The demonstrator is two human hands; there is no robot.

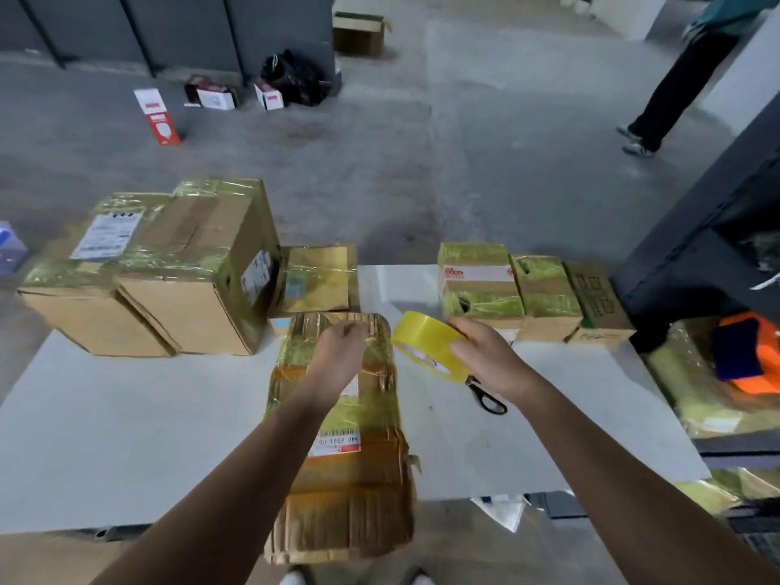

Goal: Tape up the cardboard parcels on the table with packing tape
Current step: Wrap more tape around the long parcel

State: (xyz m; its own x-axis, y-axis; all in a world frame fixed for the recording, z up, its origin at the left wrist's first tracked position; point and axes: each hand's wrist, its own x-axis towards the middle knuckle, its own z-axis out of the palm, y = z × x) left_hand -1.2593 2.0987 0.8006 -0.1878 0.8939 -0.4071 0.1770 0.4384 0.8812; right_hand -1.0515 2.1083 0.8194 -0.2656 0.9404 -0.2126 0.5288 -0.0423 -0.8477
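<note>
Both my forearms reach forward: left hand [337,352] knuckles-up, fingers bunched; right hand [483,352] gripping tape roll [424,344].

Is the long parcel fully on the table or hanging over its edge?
Hanging over: the long parcel lies flat, its near end past the table edge.

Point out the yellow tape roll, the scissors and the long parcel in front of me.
yellow tape roll [422,336]: head view, on its outer yellow band.
scissors [482,396]: head view, on the black handle.
long parcel [350,479]: head view, on bare cardboard below the label.
</note>
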